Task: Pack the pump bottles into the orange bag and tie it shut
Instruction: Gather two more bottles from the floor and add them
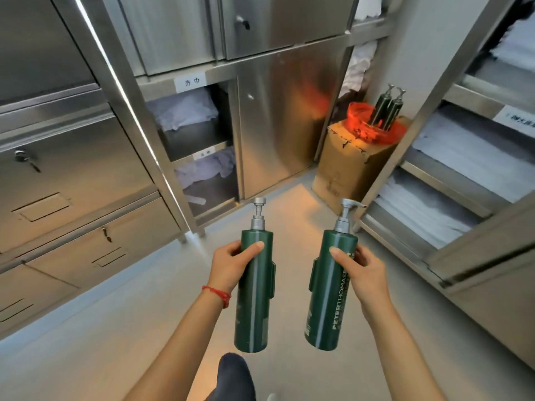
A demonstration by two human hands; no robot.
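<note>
My left hand (228, 264) grips a tall dark green pump bottle (254, 302) with a silver pump, held upright above the floor. My right hand (367, 273) grips a second green pump bottle (327, 308) with white lettering, also upright. Far ahead on the right, the orange bag (362, 125) lies open on top of a cardboard box (350, 166). Two more green pump bottles (388, 110) stand in the bag, leaning left with their pumps sticking out.
Steel cabinets (86, 169) with locked doors line the left. Open steel shelves (199, 140) ahead hold folded cloths. A steel rack (451, 180) of white linens runs along the right. A strip of pale floor (278, 215) leads to the box. My knee (234, 371) shows below.
</note>
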